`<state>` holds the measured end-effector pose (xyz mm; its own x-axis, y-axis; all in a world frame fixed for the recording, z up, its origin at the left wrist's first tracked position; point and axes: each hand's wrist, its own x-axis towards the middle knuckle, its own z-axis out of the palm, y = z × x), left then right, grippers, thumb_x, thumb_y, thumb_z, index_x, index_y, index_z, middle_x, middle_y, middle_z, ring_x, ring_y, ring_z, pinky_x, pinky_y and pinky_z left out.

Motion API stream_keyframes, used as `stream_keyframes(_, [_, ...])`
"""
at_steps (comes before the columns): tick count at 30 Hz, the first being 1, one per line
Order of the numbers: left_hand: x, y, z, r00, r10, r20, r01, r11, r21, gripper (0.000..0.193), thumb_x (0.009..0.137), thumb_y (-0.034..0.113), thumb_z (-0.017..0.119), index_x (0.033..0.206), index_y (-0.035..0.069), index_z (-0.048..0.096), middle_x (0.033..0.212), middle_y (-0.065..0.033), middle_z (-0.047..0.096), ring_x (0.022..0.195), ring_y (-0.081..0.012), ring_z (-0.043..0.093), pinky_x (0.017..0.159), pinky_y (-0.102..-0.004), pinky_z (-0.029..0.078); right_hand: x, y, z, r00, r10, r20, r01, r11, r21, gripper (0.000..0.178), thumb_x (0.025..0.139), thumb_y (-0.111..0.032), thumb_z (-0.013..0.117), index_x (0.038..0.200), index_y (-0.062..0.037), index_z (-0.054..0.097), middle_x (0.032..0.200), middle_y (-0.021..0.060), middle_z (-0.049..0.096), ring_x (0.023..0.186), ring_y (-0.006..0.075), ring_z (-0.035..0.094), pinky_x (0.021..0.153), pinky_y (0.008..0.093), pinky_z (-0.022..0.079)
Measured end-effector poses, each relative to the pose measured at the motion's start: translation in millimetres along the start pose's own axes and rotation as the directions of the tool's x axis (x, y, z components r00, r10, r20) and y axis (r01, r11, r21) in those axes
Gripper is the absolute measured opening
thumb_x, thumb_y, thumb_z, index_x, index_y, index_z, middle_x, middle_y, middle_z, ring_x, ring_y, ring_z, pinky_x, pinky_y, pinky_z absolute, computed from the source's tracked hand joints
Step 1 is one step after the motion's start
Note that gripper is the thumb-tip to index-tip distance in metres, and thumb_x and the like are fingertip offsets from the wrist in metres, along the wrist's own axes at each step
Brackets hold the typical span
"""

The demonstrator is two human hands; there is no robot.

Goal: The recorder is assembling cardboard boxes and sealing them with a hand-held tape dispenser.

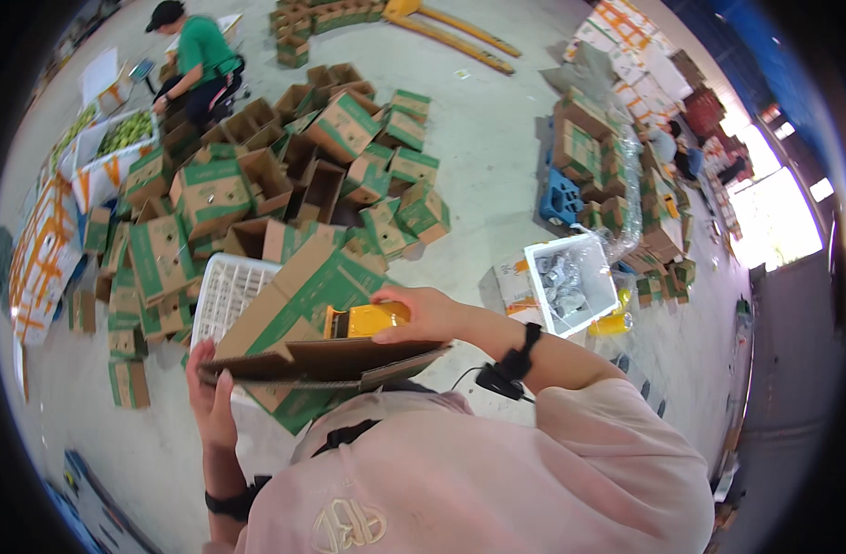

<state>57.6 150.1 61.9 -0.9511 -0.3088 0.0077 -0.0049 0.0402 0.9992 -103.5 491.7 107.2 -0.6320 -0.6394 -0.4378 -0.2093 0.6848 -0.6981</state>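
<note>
A brown and green cardboard carton is tilted against my body, its open flaps toward me. My left hand is closed on the carton's left edge, the thumb on the near side and the fingers beyond it. In my right hand is a yellow tape dispenser, gripped by its near end and lying against the carton's side. Whether tape is stuck to the cardboard, I cannot tell. Behind the carton, partly covered by it, stands a white plastic basket.
Ahead lies a big heap of empty cartons. A foam box with clear plastic packs stands right. Round green produce fills a white box far left, near a crouching person. A yellow pallet jack and blue pallet are farther off.
</note>
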Motion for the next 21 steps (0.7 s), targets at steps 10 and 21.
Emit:
stream_keyframes(10, [-17.8, 29.2, -6.0, 0.996, 0.038, 0.078, -0.047, 0.992, 0.119, 0.051, 0.092, 0.013, 0.048, 0.138, -0.002, 0.035, 0.141, -0.0177, 0.038, 0.132, -0.0275, 0.035, 0.108, -0.0407, 0.028, 42.8, -52.6, -33.4, 0.884, -0.343, -0.318, 0.173, 0.871, -0.459, 0.064, 0.071, -0.053, 0.068, 0.116, -0.0097, 0.055, 0.103, 0.0160, 0.061, 0.091, 0.0342, 0.062, 0.075, 0.0463, 0.049])
stream_keyframes(21, [36.3, 4.8, 93.0, 0.271, -0.661, 0.700, -0.522, 0.510, 0.684, 0.042, 0.084, 0.040, 0.061, 0.112, 0.009, 0.061, 0.111, -0.0186, 0.061, 0.099, -0.0341, 0.060, 0.085, -0.0475, 0.048, 97.5, -94.1, 15.1, 0.866, -0.493, 0.089, 0.491, 0.800, -0.346, 0.074, 0.070, -0.059, 0.067, 0.120, -0.0072, 0.052, 0.109, 0.0180, 0.059, 0.099, 0.0369, 0.059, 0.083, 0.0444, 0.048])
